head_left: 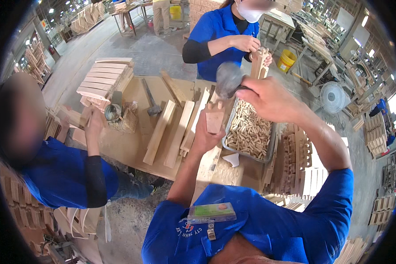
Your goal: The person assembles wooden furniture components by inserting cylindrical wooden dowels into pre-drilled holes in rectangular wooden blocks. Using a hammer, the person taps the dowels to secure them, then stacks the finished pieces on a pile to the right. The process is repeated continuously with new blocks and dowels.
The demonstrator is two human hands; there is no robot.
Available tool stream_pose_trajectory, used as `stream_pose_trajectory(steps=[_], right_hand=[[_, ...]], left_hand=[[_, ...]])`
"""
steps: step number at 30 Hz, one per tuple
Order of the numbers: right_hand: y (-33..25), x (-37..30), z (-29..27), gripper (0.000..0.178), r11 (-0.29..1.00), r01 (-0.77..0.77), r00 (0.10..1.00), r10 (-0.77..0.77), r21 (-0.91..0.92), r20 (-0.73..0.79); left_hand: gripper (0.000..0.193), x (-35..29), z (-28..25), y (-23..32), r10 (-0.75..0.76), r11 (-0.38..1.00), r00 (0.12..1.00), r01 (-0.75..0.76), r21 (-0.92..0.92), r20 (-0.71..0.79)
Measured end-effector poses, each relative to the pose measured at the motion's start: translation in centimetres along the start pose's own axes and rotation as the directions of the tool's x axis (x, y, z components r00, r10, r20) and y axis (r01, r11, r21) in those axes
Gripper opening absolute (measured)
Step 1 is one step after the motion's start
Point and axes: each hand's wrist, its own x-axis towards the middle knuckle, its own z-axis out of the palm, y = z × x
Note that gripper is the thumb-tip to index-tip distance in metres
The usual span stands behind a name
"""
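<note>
While my left hand [205, 137] is wrapped around the foot of a short pale wooden block with a notched top [214, 116], holding it upright just ahead of my chest, my right hand [268, 99] is fisted on the handle of a grey round-headed mallet [228, 79], raised at about one o'clock above the block. Both hands are clenched on what they carry, neither spread.

To strike well, I judge the block should stay plumb, my left fingers kept low and away from the notched top, and the mallet head should come down flat rather than on its edge, so nothing splits or skids.

Just past the block, at one o'clock on the plywood-topped counter [132, 145], lies a shallow metal tray of short wooden dowels [248, 130], within easy reach. At eleven o'clock three long pale wooden slats [174, 132] lie side by side, with a dark sledge hammer [152, 103] beyond them. At three o'clock notched wooden parts [295, 163] stand stacked beside the tray.

Farther out at nine o'clock, a co-worker in a blue shirt reaches a hand [93, 123] toward a small round metal tin [112, 112]. At twelve o'clock, across the counter, another person in blue holds an upright notched wooden piece [259, 64] in both hands.
</note>
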Motion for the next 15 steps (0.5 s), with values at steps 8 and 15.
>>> stream_pose_trajectory(steps=[8, 15], right_hand=[[1.2, -1.9, 1.7, 0.025, 0.989, 0.132, 0.985, -0.138, -0.059, -0.099], [-2.5, -1.2, -3.1, 0.032, 0.966, 0.112, 0.960, -0.044, 0.233, -0.276]], left_hand=[[0.072, -0.3, 0.5, -0.3, -0.021, 0.999, 0.999, 0.023, -0.050, 0.044], [0.075, -0.7, 0.6, -1.0, -0.043, 0.997, 0.997, 0.047, -0.060, 0.063]])
